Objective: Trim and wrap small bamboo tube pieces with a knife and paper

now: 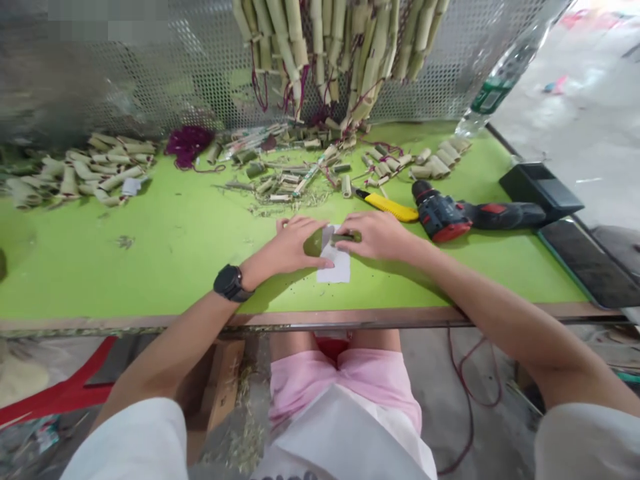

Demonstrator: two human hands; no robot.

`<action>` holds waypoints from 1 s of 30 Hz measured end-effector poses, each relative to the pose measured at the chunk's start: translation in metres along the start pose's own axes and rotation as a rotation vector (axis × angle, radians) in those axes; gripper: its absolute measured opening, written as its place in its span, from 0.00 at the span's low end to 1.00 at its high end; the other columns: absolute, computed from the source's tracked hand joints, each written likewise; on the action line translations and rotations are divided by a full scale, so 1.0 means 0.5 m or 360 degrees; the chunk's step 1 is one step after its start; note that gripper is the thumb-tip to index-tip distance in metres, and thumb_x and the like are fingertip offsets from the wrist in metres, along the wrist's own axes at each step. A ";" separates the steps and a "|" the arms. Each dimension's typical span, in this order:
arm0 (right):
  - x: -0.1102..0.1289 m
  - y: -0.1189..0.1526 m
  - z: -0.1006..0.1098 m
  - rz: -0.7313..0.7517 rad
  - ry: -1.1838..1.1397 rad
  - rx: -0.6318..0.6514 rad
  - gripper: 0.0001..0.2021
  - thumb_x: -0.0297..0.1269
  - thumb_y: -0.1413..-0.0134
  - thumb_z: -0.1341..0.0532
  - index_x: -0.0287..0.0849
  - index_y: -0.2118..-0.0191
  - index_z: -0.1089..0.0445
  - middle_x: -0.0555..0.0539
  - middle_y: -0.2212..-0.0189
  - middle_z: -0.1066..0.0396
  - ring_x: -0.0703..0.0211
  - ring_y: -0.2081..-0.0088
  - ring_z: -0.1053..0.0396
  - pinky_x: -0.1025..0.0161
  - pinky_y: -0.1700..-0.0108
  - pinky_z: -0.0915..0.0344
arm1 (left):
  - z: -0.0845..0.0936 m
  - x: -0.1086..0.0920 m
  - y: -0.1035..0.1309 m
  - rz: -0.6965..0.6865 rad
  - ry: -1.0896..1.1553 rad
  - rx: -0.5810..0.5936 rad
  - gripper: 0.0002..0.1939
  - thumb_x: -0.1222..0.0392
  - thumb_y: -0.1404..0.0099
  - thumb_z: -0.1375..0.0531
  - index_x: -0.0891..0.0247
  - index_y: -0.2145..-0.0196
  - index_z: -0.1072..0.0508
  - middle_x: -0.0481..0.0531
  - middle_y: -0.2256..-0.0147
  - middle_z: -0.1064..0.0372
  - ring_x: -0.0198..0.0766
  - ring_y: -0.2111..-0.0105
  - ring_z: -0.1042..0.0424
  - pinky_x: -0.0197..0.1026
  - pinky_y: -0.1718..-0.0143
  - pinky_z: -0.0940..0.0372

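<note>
1. Bright green flat tabletop (200, 247) meets a perforated grey metal panel (200, 80), where bundled pale-green bamboo tubes (325, 40) hang clear of the working spot.
2. Near the front edge lies a small rectangular white paper sheet (336, 270); the left hand (295, 245) spreads over its left side, thumb apart from the fingers and resting on it, probably to steady it.
3. Thumb and fingers of the right hand (377, 235) close in a pinch on a short olive-green bamboo piece (344, 237), just over the paper's upper part, apparently for fine control.
4. Just beyond that hand, a yellow-handled cutter knife (393, 207) and a black-and-red cordless drill (443, 213) limit room to the right.
5. Scattered bamboo offcuts (290, 181) crowd the space ahead.
</note>
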State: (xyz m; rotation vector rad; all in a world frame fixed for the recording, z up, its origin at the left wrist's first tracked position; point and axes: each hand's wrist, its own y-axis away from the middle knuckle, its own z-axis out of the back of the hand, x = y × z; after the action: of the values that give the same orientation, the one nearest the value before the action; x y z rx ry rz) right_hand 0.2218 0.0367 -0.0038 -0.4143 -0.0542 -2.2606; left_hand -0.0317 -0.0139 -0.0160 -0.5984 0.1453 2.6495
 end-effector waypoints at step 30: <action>-0.017 -0.011 0.007 -0.0138 -0.0999 -0.0144 0.26 0.60 0.29 0.38 0.40 0.61 0.19 0.46 0.70 0.23 0.59 0.71 0.33 0.59 0.67 0.41 | 0.002 0.010 0.007 -0.0130 0.0124 -0.0201 0.45 0.33 0.32 0.29 0.52 0.25 0.34 0.64 0.29 0.32 0.64 0.30 0.37 0.64 0.30 0.46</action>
State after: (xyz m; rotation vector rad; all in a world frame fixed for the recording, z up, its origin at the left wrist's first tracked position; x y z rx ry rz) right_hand 0.2235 0.0471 -0.0027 -1.1745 -0.2963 -2.1366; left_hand -0.0377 -0.0149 -0.0175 -0.7335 -0.0240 2.5716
